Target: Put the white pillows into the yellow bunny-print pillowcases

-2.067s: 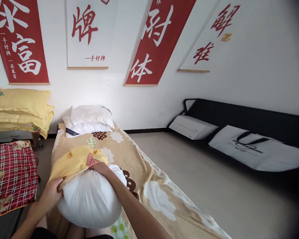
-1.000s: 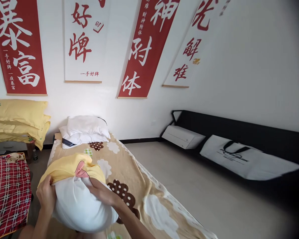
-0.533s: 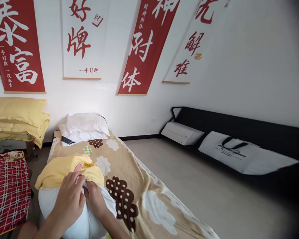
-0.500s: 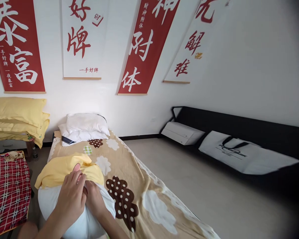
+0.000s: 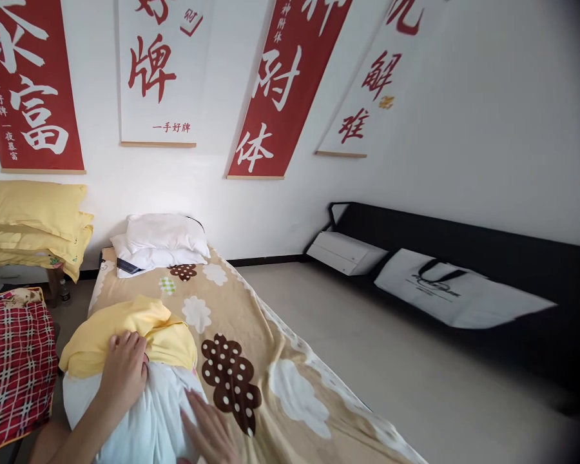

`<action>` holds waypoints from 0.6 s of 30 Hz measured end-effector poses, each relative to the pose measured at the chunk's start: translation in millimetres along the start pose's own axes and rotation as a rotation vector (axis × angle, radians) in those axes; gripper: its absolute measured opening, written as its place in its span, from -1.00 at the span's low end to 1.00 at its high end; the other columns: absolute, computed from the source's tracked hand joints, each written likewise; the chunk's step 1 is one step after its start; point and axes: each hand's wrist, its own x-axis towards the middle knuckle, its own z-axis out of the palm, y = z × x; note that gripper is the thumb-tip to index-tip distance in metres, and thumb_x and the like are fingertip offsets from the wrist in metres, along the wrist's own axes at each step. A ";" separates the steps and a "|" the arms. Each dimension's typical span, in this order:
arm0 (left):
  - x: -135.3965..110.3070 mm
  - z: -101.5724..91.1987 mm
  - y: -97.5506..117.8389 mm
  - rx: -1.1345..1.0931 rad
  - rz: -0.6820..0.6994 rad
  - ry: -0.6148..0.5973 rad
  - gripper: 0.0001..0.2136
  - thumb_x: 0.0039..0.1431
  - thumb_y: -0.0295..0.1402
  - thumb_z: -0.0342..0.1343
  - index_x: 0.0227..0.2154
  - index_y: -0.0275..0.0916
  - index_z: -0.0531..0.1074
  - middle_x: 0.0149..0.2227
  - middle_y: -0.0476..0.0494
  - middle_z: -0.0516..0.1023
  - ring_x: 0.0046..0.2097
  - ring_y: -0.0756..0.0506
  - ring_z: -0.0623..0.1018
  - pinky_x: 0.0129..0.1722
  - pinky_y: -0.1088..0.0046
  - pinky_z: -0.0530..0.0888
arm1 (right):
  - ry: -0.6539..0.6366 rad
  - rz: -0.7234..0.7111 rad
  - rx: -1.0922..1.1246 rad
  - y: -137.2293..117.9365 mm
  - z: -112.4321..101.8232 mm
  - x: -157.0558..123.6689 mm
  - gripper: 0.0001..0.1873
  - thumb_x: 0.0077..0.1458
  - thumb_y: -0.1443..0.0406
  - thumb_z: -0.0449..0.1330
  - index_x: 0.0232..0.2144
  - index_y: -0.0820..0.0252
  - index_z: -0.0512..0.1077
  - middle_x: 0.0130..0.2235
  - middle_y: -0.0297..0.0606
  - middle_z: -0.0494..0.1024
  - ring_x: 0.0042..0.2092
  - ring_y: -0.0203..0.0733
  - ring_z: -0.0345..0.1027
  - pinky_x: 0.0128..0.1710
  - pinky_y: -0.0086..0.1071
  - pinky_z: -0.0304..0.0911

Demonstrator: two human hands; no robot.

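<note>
A white pillow (image 5: 140,419) stands on the bed in front of me, its far end inside a yellow pillowcase (image 5: 167,341). My left hand (image 5: 125,367) is closed on the bunched edge of the pillowcase, near the middle of its opening. The fingertips press into the yellow cloth. Lower down on the right, my right hand (image 5: 210,428) is off the pillowcase edge, fingers stretched out and a little blurred, beside the pillow's right side. Whether it touches the pillow I cannot tell.
Two white pillows (image 5: 167,235) lie at the bed's head on a patterned beige blanket (image 5: 241,316). Yellow pillows (image 5: 33,209) are stacked at left, behind a red plaid cloth (image 5: 14,367). A black bench (image 5: 444,229) along the right wall holds a white bag (image 5: 459,293) and a white box (image 5: 345,251).
My right hand has let go of the pillowcase edge and moved down to the right, its fingers opening. My left hand still grips the cloth, slightly further left. The view has shifted a little.
</note>
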 end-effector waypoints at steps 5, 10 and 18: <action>9.9 2.7 8.9 0.233 0.088 0.062 -0.64 -0.03 -0.73 -0.04 -0.23 -0.23 0.40 -0.39 -0.07 0.47 -0.37 -0.12 0.48 -0.36 0.35 0.33 | 0.027 -0.025 -0.149 -20.9 45.9 16.2 -0.57 0.24 0.19 0.06 0.11 0.13 0.40 0.14 -0.04 0.48 0.19 0.12 0.34 -0.01 -0.10 0.39; 13.6 -31.2 15.4 0.225 0.278 0.471 -0.73 0.10 -0.71 -0.06 -0.23 -0.25 0.35 -0.45 -0.04 0.43 -0.42 -0.07 0.43 -0.44 0.40 0.33 | 0.063 0.078 -0.032 -41.6 46.3 75.6 -0.53 0.17 0.42 0.01 0.10 0.09 0.39 0.15 -0.12 0.46 0.27 0.04 0.21 0.13 -0.05 0.27; 19.2 -86.6 35.6 -0.038 0.439 0.758 -0.81 0.18 -0.65 -0.02 -0.24 -0.25 0.34 -0.54 -0.03 0.36 -0.47 -0.03 0.36 -0.45 0.43 0.36 | 0.295 0.224 0.054 -60.9 -8.5 169.3 -0.58 0.27 0.40 -0.05 0.10 0.06 0.37 -0.13 -0.17 0.57 -0.07 -0.04 0.43 0.12 -0.04 0.25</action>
